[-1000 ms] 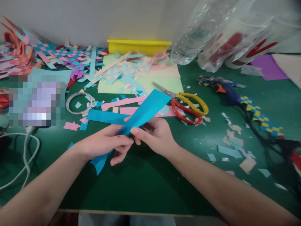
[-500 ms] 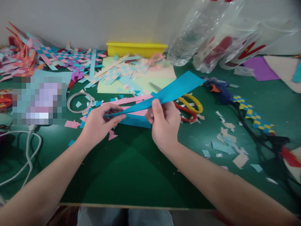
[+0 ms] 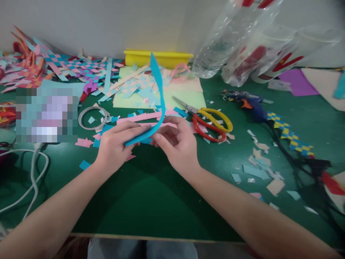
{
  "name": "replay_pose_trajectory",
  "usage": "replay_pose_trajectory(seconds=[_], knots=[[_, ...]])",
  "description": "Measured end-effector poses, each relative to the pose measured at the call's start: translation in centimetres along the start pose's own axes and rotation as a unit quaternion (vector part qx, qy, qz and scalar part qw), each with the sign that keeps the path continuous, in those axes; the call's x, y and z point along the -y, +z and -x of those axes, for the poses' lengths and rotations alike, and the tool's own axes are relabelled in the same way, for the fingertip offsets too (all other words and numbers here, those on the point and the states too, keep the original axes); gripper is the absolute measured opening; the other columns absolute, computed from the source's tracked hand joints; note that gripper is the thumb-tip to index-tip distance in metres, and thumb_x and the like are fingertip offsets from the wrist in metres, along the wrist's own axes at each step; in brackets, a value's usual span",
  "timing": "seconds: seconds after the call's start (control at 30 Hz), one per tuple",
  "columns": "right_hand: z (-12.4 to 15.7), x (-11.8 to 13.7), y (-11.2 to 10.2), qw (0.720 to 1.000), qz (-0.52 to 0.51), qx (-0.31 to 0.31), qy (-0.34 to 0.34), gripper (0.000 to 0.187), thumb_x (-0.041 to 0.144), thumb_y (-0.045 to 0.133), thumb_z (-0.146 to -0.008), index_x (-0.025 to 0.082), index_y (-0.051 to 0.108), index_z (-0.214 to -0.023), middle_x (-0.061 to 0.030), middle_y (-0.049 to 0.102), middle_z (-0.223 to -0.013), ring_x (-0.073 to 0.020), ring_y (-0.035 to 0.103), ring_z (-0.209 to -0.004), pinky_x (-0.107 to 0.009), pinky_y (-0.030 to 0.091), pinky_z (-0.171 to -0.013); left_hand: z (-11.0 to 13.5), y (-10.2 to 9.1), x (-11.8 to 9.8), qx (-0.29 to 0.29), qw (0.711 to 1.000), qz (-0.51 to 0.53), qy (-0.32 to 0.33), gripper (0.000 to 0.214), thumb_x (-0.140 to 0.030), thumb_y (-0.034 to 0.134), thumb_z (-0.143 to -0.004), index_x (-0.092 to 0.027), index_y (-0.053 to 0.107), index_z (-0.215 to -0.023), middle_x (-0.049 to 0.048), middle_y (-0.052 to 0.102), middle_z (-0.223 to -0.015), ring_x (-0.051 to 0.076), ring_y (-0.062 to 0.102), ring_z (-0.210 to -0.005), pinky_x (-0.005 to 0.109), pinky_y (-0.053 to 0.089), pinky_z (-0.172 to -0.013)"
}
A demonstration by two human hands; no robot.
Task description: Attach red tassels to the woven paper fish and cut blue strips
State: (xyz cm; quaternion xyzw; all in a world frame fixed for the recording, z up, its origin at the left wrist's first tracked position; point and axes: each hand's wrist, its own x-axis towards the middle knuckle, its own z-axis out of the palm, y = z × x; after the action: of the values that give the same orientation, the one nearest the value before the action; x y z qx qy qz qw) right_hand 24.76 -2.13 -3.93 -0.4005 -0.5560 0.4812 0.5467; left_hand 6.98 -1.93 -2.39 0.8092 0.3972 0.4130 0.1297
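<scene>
A long blue paper strip (image 3: pixel 159 86) curves upward out of my left hand (image 3: pixel 114 144), which is closed on its lower end. Beside it, my right hand (image 3: pixel 180 142) has its fingers loosely curled and apart, the thumb tip close to the strip; whether it touches cannot be made out. Beneath both hands lie pink paper strips (image 3: pixel 142 117) and more blue paper, partly hidden. Scissors (image 3: pixel 212 122) with one yellow and one red handle rest just right of my right hand. A roll of tape (image 3: pixel 93 118) lies to the left.
Woven paper strips (image 3: pixel 75 64) pile up at the back left. A yellow tray (image 3: pixel 159 59) stands behind pale green sheets (image 3: pixel 185 99). Plastic-wrapped cups (image 3: pixel 280 54), a dark blue glue gun (image 3: pixel 256 108) and paper scraps (image 3: pixel 275 185) occupy the right. A white cable (image 3: pixel 33 180) crosses the left.
My right hand has let go of the blue strip and opened. The strip's free end has swung from the right to point upward. The scissors are now uncovered.
</scene>
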Motion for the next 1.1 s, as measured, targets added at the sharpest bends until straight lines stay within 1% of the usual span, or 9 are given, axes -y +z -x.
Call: replay_pose_trajectory(seconds=[0.1,0.27,0.47,0.57,0.63,0.73,0.87,1.0,1.1], knots=[[0.0,-0.2,0.0,0.999,-0.028,0.019,0.015,0.039,0.047,0.074,-0.073,0.025,0.050,-0.096,-0.0010,0.070,-0.086,-0.0188,0.070,-0.082,-0.033,0.057,-0.069,0.1,0.0,0.4,-0.006,0.995,-0.067,0.068,0.029,-0.011,0.054,-0.089,-0.023,0.068,-0.111,0.0056,0.067,-0.102,0.015,0.064,-0.087,0.024,0.053,-0.068],[-0.4,-0.2,-0.1,0.995,-0.086,0.043,0.028,0.047,0.050,0.074,-0.071,0.026,0.051,-0.105,-0.0035,0.070,-0.097,-0.0211,0.069,-0.092,-0.037,0.060,-0.076,0.2,0.0,0.5,-0.020,0.990,-0.102,0.096,0.029,-0.017,0.056,-0.089,-0.027,0.065,-0.115,0.0054,0.063,-0.108,0.016,0.064,-0.087,0.026,0.055,-0.071],[-0.5,-0.6,0.3,0.988,-0.138,0.037,0.056,0.051,0.048,0.075,-0.070,0.025,0.056,-0.112,-0.0021,0.071,-0.094,-0.0197,0.070,-0.085,-0.033,0.063,-0.067,0.3,-0.1,0.5,0.016,0.992,-0.104,0.065,0.034,-0.015,0.052,-0.091,-0.030,0.061,-0.121,0.0055,0.058,-0.118,0.018,0.062,-0.098,0.029,0.055,-0.081],[-0.6,-0.9,0.3,0.988,-0.142,0.018,0.052,0.044,0.046,0.073,-0.074,0.025,0.058,-0.110,-0.0019,0.072,-0.095,-0.0193,0.070,-0.088,-0.033,0.062,-0.068,0.1,-0.2,0.4,0.014,0.994,-0.085,0.061,0.038,-0.012,0.054,-0.088,-0.029,0.061,-0.122,0.0066,0.057,-0.120,0.019,0.060,-0.103,0.031,0.055,-0.085],[-0.7,-0.9,0.3,0.990,-0.136,0.006,0.048,0.035,0.044,0.071,-0.077,0.024,0.060,-0.104,-0.0022,0.072,-0.096,-0.0192,0.071,-0.087,-0.034,0.062,-0.070,-0.1,-0.2,0.1,0.014,0.998,-0.058,0.028,0.038,-0.015,0.059,-0.086,-0.027,0.061,-0.122,0.0076,0.057,-0.119,0.020,0.060,-0.103,0.031,0.055,-0.083],[-0.8,-0.8,0.2,0.990,-0.132,-0.022,0.046,0.028,0.042,0.071,-0.078,0.022,0.062,-0.095,-0.0038,0.073,-0.096,-0.0206,0.071,-0.088,-0.036,0.062,-0.072,-0.5,-0.2,-0.4,0.027,0.996,0.037,-0.081,0.045,-0.023,0.065,-0.083,-0.023,0.055,-0.127,0.0083,0.062,-0.115,0.019,0.062,-0.099,0.029,0.057,-0.076],[-0.8,-0.8,0.3,0.987,-0.146,-0.058,0.036,0.028,0.037,0.074,-0.074,0.022,0.063,-0.095,-0.0035,0.073,-0.097,-0.0219,0.071,-0.090,-0.037,0.062,-0.072,-0.7,-0.3,-0.5,0.019,0.962,0.167,-0.215,0.053,-0.033,0.071,-0.078,-0.020,0.054,-0.127,0.0093,0.065,-0.113,0.020,0.064,-0.098,0.029,0.058,-0.075],[-0.8,-0.7,0.4,0.985,-0.155,-0.065,0.029,0.030,0.035,0.076,-0.072,0.023,0.063,-0.096,-0.0027,0.073,-0.095,-0.0212,0.071,-0.088,-0.036,0.062,-0.071,-0.7,-0.3,-0.2,0.007,0.936,0.227,-0.270,0.049,-0.035,0.076,-0.074,-0.018,0.062,-0.117,0.0088,0.068,-0.109,0.021,0.066,-0.096,0.032,0.059,-0.076],[-0.8,-0.7,0.4,0.985,-0.155,-0.060,0.037,0.030,0.036,0.077,-0.072,0.024,0.062,-0.095,-0.0012,0.073,-0.096,-0.0204,0.071,-0.090,-0.037,0.062,-0.074,-0.7,-0.2,-0.3,0.002,0.927,0.234,-0.292,0.041,-0.038,0.077,-0.072,-0.018,0.068,-0.107,0.0063,0.071,-0.093,0.020,0.068,-0.084,0.031,0.060,-0.071]])
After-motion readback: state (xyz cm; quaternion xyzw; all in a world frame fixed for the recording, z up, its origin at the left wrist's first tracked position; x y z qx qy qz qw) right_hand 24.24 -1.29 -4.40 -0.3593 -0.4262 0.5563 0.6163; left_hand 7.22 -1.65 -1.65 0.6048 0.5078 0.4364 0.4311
